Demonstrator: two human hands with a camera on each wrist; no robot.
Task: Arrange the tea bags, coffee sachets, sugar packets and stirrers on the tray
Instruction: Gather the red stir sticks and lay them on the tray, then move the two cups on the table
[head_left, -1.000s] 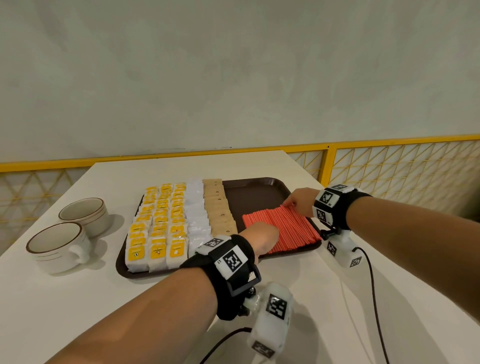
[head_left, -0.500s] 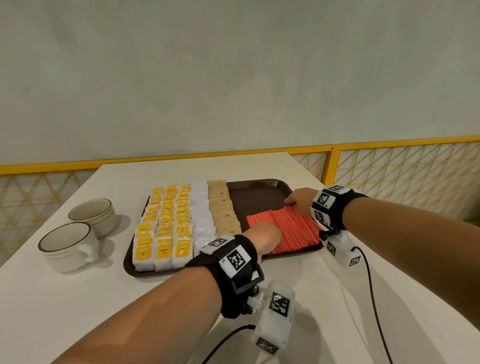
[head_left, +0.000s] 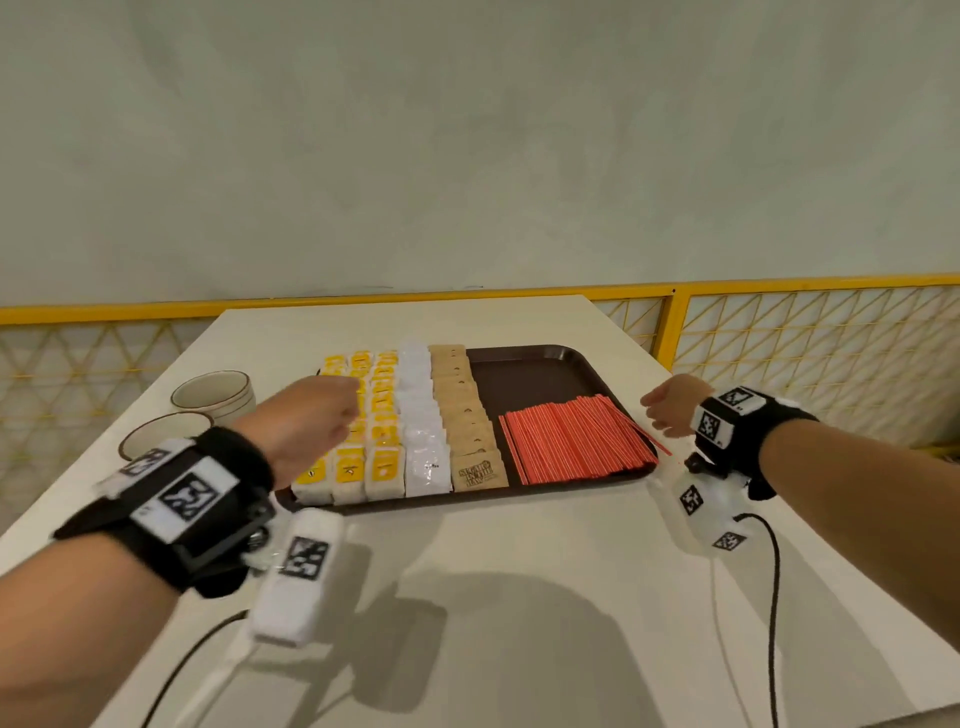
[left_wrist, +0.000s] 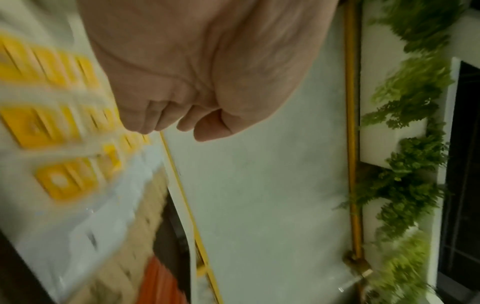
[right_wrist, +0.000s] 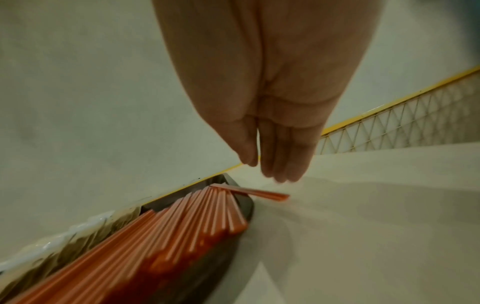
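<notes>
Both hands have left the red stirrers (head_left: 574, 439), which lie in a row at the right of the brown tray (head_left: 545, 371). The left hand (head_left: 306, 421) has moved above the yellow sachets (head_left: 382, 415), its fingers curled and holding nothing. The right hand (head_left: 670, 410) now hangs beside the tray's right edge, fingers straight and together. One stirrer (right_wrist: 259, 193) sticks out over the rim.

The left hand (left_wrist: 207, 67), fingers curled and holding nothing, hangs over blurred yellow sachets (left_wrist: 52, 123); green plants (left_wrist: 410, 144) line the wall on the right
</notes>
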